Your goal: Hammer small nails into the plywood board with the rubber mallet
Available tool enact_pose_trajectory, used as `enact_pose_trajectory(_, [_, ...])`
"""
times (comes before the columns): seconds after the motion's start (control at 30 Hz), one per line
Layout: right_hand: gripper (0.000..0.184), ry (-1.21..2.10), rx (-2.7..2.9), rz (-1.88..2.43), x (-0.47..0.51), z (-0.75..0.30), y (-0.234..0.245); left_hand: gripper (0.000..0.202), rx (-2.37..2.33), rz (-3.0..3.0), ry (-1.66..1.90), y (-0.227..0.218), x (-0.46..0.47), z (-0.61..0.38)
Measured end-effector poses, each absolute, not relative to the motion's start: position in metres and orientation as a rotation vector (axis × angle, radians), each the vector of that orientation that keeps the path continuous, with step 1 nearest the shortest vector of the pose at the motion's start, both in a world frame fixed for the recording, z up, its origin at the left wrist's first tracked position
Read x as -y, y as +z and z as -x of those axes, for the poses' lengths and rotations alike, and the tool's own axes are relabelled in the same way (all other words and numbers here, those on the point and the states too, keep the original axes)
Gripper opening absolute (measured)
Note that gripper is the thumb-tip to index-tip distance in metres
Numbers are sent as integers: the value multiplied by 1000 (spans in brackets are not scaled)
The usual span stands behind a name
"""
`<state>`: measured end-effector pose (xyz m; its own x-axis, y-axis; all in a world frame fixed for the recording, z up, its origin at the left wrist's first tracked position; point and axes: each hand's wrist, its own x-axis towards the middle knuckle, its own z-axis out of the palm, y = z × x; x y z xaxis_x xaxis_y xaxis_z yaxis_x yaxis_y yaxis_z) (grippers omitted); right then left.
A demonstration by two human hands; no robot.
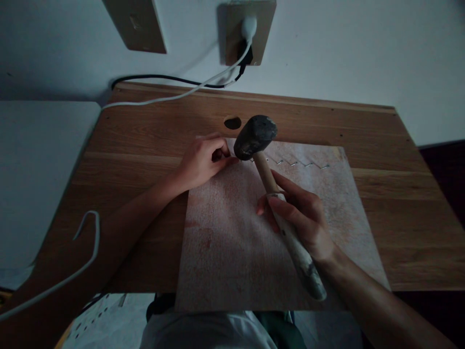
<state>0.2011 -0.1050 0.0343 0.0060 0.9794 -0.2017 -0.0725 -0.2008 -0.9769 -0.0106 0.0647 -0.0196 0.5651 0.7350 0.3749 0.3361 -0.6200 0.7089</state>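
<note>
My left forearm [141, 218] is slanting from near left toward the far middle, my left hand [203, 162] bending its fingers, thumb extending right; my right forearm [370, 298] is angling in from near right, my right hand [307, 220] gripping, thumb pointing left.

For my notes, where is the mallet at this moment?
In the head view, the mallet is in the right hand, over the board, right of centre, its black head just right of the left hand.

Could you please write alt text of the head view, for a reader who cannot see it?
A right hand holds a dark-headed mallet above a board on a wooden desk. The left hand is near the left end of a row of small nails along the board's far side.
</note>
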Motion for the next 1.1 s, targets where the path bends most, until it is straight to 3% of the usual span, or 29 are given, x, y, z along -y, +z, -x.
enact_pose_trajectory(0.7, [67,1364,1097,1328,106,-202,33,23,-853,-2227,878,-21,-66,11])
enact_pose_trajectory(0.87, [67,1400,1107,1277,106,-200,34,46,-919,-2220,936,-21,-65,10])
enact_pose_trajectory(1.1, [71,1532,1150,1220,106,-197,36,62,-933,-2204,952,-23,-64,9])
